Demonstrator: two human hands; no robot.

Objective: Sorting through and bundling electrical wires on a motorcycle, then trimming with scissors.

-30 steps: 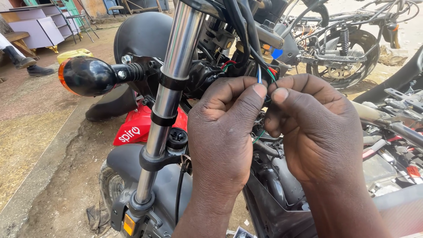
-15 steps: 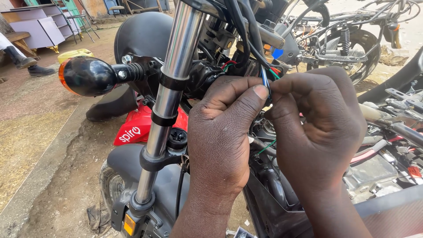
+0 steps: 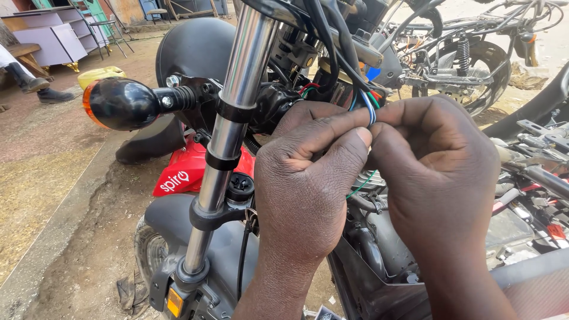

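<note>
Head view, looking down on a motorcycle's front end. Thin wires (image 3: pixel 368 109), blue, white and green among them, run down from the black cable bundle (image 3: pixel 332 41) at 12 o'clock and are pinched at centre frame between both hands. Left hand (image 3: pixel 308 178), at 6 o'clock from the wires, is closed on them with thumb and forefinger meeting at the blue strand. Right hand (image 3: pixel 441 172), at 4 o'clock, is likewise clenched on the same wires, its fingertips touching those of the left hand. A chrome fork tube (image 3: pixel 228 130) stands tilted just beside the left hand at 9 o'clock, with a black front fender (image 3: pixel 207 249) at its foot. Further out at 9 o'clock sits a black turn signal (image 3: pixel 121 104) with an orange lens, above a red body panel (image 3: pixel 189 169). Another motorcycle (image 3: pixel 468 53) stands at 1 o'clock.
</note>
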